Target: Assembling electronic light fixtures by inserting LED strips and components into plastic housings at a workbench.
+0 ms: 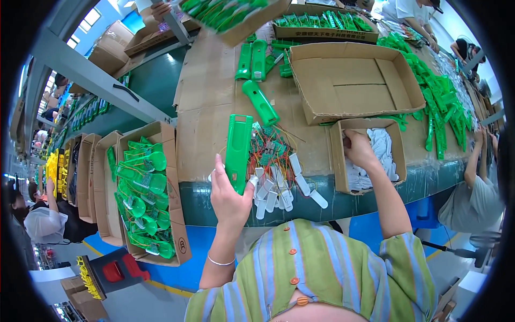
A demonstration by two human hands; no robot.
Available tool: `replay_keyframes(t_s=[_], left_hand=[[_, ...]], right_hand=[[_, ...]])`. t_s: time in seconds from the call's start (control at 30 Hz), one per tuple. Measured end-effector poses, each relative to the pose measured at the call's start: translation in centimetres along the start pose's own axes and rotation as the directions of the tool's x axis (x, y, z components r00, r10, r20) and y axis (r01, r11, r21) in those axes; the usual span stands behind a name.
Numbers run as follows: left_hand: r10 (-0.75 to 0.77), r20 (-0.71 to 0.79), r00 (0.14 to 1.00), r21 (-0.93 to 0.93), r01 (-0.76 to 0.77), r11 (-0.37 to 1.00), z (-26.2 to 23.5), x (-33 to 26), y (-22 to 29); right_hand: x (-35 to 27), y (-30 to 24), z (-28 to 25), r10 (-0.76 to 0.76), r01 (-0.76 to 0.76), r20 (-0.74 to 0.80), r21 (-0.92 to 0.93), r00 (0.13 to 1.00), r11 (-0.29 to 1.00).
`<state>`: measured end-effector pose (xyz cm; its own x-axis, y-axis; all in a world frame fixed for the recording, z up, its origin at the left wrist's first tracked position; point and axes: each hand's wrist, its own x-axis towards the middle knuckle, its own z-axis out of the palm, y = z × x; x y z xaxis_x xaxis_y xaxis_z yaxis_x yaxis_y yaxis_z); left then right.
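Note:
My left hand (229,194) grips the lower end of a long green plastic handle shell (238,147), held upright over the bench edge. Just right of it lies a pile of small green circuit boards with thin wires (268,147) and several white plastic strips (279,190). My right hand (358,150) reaches into a small cardboard box (339,161) of white plastic pieces (383,153); its fingers are closed among them, and I cannot make out what they pinch.
A large empty cardboard box (348,80) sits behind the small one. Loose green shells (260,99) lie on the cardboard-covered bench (206,91). A box of green assembled parts (144,193) stands at my left. Green parts (440,107) heap at right, where another person's arm (475,161) rests.

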<state>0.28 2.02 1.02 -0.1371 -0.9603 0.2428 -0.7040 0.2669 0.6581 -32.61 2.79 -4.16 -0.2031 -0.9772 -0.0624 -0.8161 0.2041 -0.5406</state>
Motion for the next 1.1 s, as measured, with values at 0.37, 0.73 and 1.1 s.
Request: replay_keyframes(t_s=[0.37, 0.73, 1.1], left_hand=[[0.011, -0.089, 0.996, -0.028, -0.014, 1.0, 0.0, -1.0, -1.0], [0.029, 0.02, 0.999, -0.147, -0.025, 0.989, 0.4, -1.3, 1.4], [-0.054, 0.262, 0.964, -0.761, 0.241, 0.602, -0.1, -2.8, 0.1]], right_hand=[[-0.6, 1.7, -1.9, 0.154, -0.162, 0.11, 0.076, 0.982, 0.984], [-4.8, -7.9, -1.5, -0.218, -0.08, 0.21, 0.869, 0.953, 0.489], [-5.1, -16.9, 4.5, -0.285, -0.192, 0.256, 0.954, 0.924, 0.232]])
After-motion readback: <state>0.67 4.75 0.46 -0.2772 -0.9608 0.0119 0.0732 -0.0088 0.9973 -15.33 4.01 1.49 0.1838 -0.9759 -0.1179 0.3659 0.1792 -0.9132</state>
